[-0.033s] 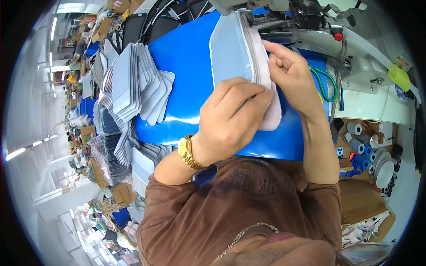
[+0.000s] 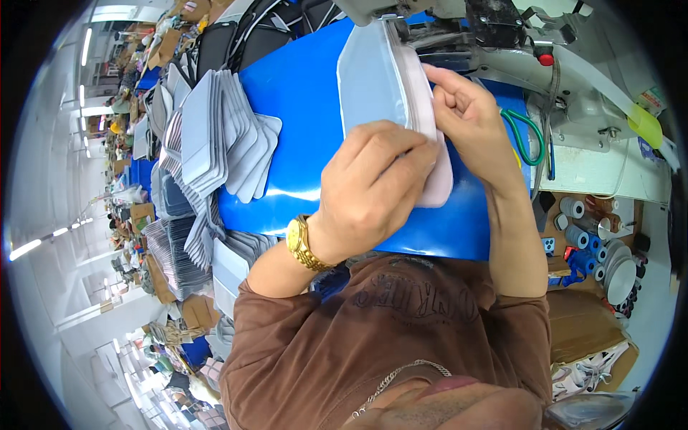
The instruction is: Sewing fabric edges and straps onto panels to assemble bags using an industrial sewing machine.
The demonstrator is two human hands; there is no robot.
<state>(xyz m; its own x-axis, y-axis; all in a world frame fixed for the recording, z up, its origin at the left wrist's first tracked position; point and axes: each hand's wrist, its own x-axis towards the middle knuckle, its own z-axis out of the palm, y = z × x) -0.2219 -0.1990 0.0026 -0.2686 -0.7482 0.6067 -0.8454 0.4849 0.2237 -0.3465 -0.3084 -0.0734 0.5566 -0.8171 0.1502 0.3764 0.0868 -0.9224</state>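
Observation:
A pale grey-blue panel [image 2: 371, 79] with a white edge lies beside and partly over a pink panel [image 2: 434, 179]. Their far ends reach the sewing machine head [image 2: 390, 11], whose needle area I cannot make out. My left hand [image 2: 376, 183] is closed in a pinch at the seam where the two panels meet, wearing a gold watch on its wrist. On the other side, my right hand [image 2: 469, 118] pinches the pink panel's right edge between thumb and index finger, the other fingers curled.
A blue work surface [image 2: 301, 172] lies under the panels. Fanned stacks of grey panels [image 2: 208, 136] stand at the left. Green-handled scissors [image 2: 534, 143] rest at the right. Thread spools [image 2: 577, 233] sit below the table edge at right. Black bags [image 2: 251, 43] are piled at the far left.
Both panels have slid slightly away from me toward the machine head. My left hand has shifted a little with them; my right hand has hardly moved.

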